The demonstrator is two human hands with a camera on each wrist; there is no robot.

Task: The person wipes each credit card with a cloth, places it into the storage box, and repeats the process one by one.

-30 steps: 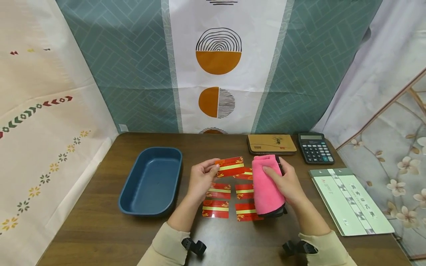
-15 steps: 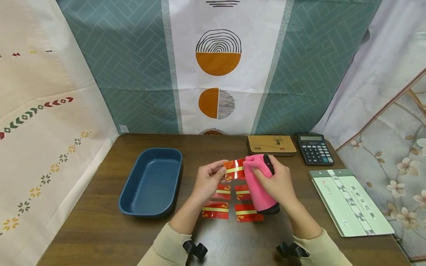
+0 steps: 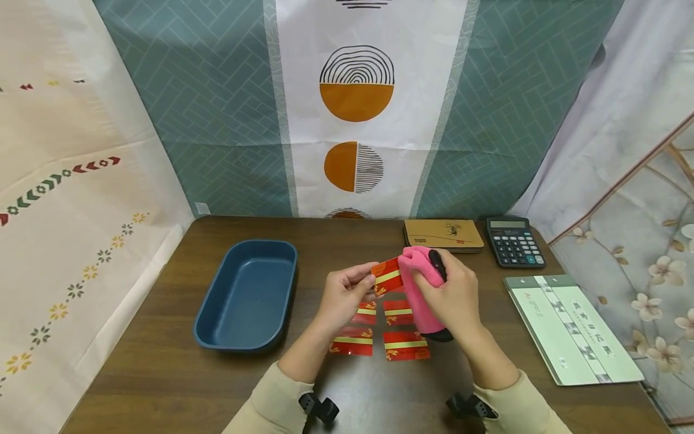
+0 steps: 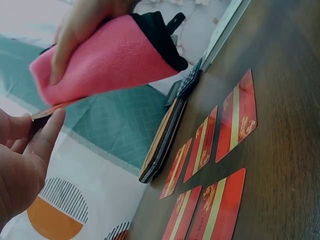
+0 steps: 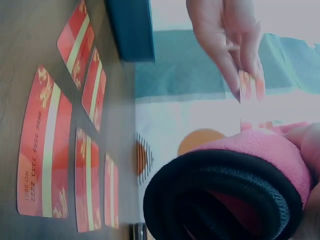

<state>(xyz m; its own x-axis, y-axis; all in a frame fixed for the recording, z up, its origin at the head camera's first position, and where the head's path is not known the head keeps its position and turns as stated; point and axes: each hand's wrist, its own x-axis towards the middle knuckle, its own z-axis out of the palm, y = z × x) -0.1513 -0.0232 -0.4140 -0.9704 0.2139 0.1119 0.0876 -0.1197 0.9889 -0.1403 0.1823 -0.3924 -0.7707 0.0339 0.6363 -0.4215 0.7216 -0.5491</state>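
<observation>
My left hand (image 3: 344, 296) pinches a red card (image 3: 386, 277) with a yellow stripe by its left end, above the table. Folded in my right hand (image 3: 456, 292) is a pink cloth (image 3: 418, 295) with black edging, its upper part covering the card's right end. The right wrist view looks into the dark rolled layers of the cloth (image 5: 230, 190), the card (image 5: 247, 102) reaching from it to the left fingers. Below lie several similar red cards (image 3: 406, 346) in two columns; the left wrist view shows them flat on the wood, one card (image 4: 237, 117) nearest the notebook side.
A blue tray (image 3: 245, 301) stands on the wooden table (image 3: 162, 361) to the left. At the back right are a tan zippered wallet (image 3: 444, 234) and a calculator (image 3: 515, 242). A pale green notebook (image 3: 572, 331) lies at the right.
My right hand has brought the cloth leftward onto the card's right end. My left hand has shifted a little right, and the card now tilts more, its right end higher.
</observation>
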